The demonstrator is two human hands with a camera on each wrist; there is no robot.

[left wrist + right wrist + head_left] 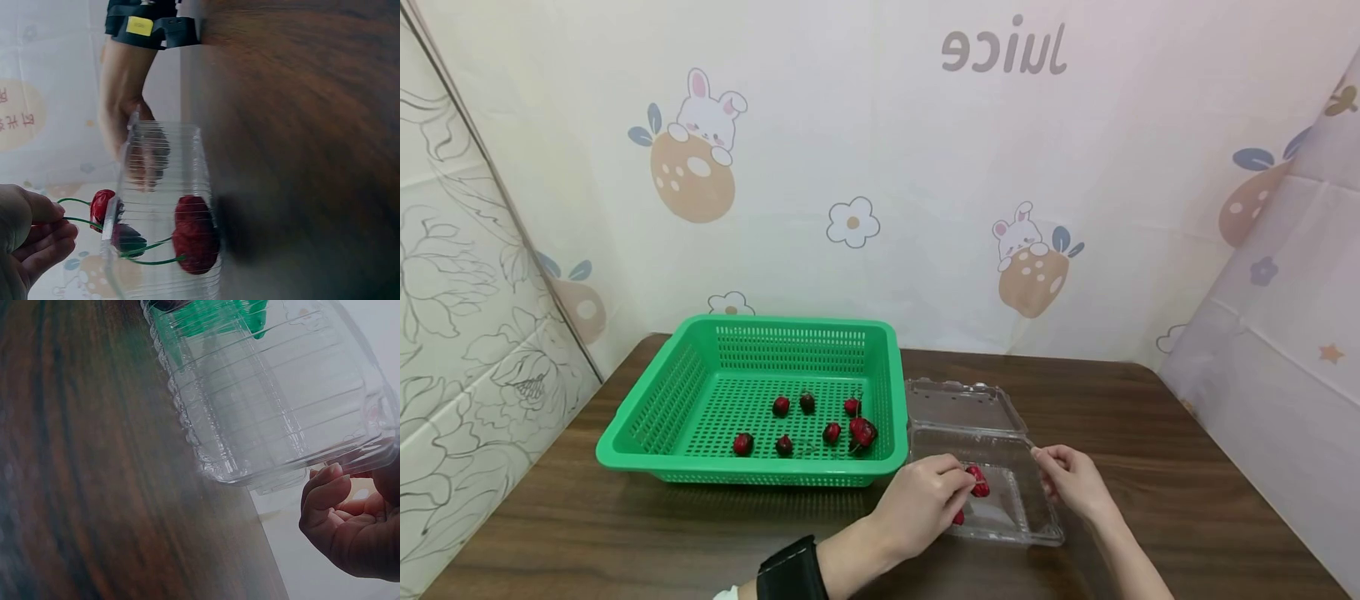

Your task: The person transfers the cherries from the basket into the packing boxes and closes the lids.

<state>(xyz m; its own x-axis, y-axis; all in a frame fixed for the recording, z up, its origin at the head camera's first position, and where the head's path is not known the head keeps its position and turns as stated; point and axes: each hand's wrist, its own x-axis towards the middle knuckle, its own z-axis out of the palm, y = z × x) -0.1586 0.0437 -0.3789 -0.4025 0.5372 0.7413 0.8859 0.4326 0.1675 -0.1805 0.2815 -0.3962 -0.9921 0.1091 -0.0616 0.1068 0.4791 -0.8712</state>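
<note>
My left hand (922, 504) pinches thin green stems (78, 219) between thumb and fingers, with a pair of dark red cherries (102, 209) hanging from them at the rim of a clear plastic clamshell box (1000, 500). More red cherries (195, 244) with green stems lie on the bottom of that box; from the head view the left hand partly covers them. On the box's right side, my right hand (1072, 482) holds the rim with thumb and curled fingers, also visible beside the clear wall in the right wrist view. The hinged lid (962, 407) lies folded back.
A green plastic basket (752, 468) with slotted walls stands left of the box, close against it. Several cherries (781, 407) lie scattered on its floor, mostly toward the right. Both containers stand on a dark wooden table (1120, 417), with a printed curtain behind.
</note>
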